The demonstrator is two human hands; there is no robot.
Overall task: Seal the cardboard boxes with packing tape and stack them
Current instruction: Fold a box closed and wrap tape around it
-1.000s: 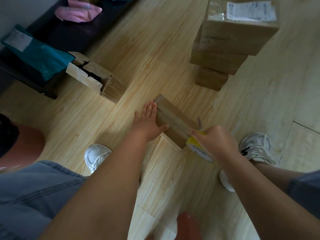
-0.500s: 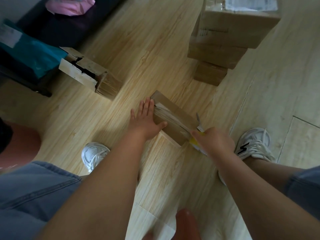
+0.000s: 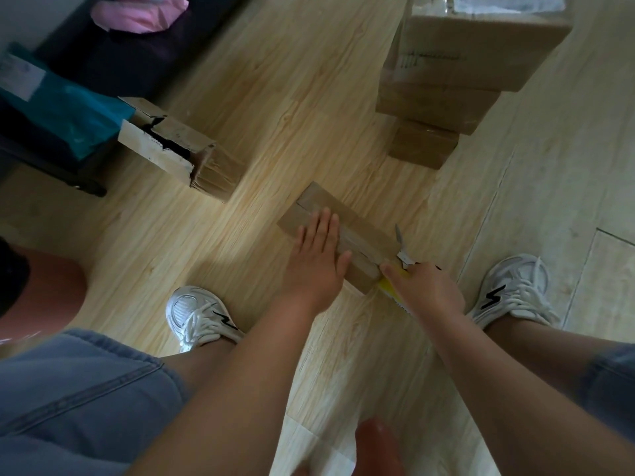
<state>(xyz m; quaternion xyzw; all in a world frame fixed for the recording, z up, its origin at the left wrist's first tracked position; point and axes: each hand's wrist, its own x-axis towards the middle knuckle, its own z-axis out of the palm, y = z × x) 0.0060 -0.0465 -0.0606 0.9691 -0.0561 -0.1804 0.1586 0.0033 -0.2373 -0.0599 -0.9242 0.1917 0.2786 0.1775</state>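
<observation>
A small flat cardboard box [image 3: 364, 231] lies on the wooden floor between my feet. My left hand [image 3: 318, 255] rests flat on its near-left top, fingers spread, pressing it down. At the box's near-right end, my right hand [image 3: 424, 286] grips a yellow tape dispenser [image 3: 391, 290] whose metal blade [image 3: 398, 235] sticks up beside the box. Clear tape runs along the box top. A stack of three sealed boxes [image 3: 446, 80] stands at the upper right. A torn open box [image 3: 178, 149] lies to the left.
A dark low bench [image 3: 113, 60] at the upper left carries a teal mailer bag [image 3: 65, 111] and a pink bag [image 3: 141, 12]. My white sneakers [image 3: 197, 317] [image 3: 515, 290] flank the box. Pale paper [image 3: 319, 451] lies at the bottom edge.
My left hand has slid from the box's side onto its top. The right hand has pulled the dispenser to the box's near end, and the box has turned slightly.
</observation>
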